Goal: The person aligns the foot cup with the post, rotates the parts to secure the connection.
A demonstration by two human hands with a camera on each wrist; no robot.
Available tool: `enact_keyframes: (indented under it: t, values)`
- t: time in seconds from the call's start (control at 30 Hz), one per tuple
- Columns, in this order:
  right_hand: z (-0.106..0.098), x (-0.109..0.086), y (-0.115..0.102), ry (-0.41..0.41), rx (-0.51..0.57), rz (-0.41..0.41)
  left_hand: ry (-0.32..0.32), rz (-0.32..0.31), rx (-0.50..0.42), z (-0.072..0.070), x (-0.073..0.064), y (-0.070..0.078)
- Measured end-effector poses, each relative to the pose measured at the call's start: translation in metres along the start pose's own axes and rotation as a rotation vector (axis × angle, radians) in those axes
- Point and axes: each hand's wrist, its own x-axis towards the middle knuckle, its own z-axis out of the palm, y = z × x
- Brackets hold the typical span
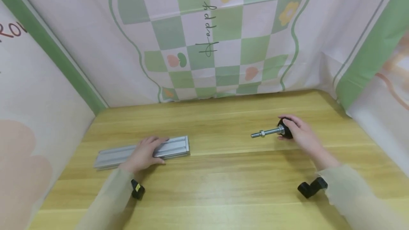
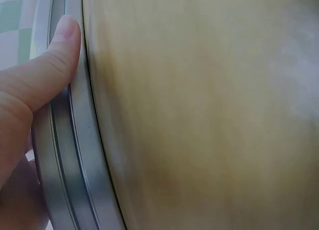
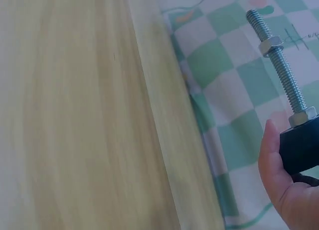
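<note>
A silver aluminium profile (image 1: 174,147) with grooves along its length lies on the left of the wooden table. My left hand (image 1: 142,155) grips it across its width near the right half. In the left wrist view the thumb (image 2: 56,60) presses against the grooved side, and the other fingers are mostly hidden behind the profile. Over the right side of the table, my right hand (image 1: 301,136) holds a levelling foot (image 1: 271,131) by its round black base. Its threaded rod (image 3: 287,78) points left and carries one nut (image 3: 270,46) partway along and another at the base.
The wooden table (image 1: 223,184) has a patterned cloth (image 1: 198,38) hanging behind it and cloth walls at both sides. Black wrist mounts (image 1: 311,187) stick out from both sleeves.
</note>
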Motion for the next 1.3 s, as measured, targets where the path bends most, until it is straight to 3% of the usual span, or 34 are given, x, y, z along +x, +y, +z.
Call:
enact_keyframes:
  t: [0.23, 0.43, 0.53, 0.8, 0.97, 1.3]
  values:
    - [0.018, -0.011, -0.005, -0.068, 0.191, 0.070, -0.029, 0.059, 0.001, -0.001, 0.000, -0.001]
    - [0.029, -0.017, -0.008, -0.104, 0.236, 0.076, -0.023, 0.133, -0.001, -0.002, -0.002, 0.004]
    - [0.033, -0.018, -0.008, -0.118, 0.265, 0.079, 0.016, 0.196, 0.027, -0.004, 0.000, 0.010]
    - [0.039, -0.021, -0.010, -0.180, 0.286, 0.075, 0.212, 0.386, 0.207, -0.009, 0.007, 0.024]
    - [0.044, -0.022, -0.015, -0.194, 0.285, 0.071, 0.299, 0.492, 0.261, -0.012, 0.008, 0.032]
    - [0.054, -0.024, -0.035, -0.148, 0.315, 0.031, 0.351, 0.515, 0.283, -0.008, 0.006, 0.046]
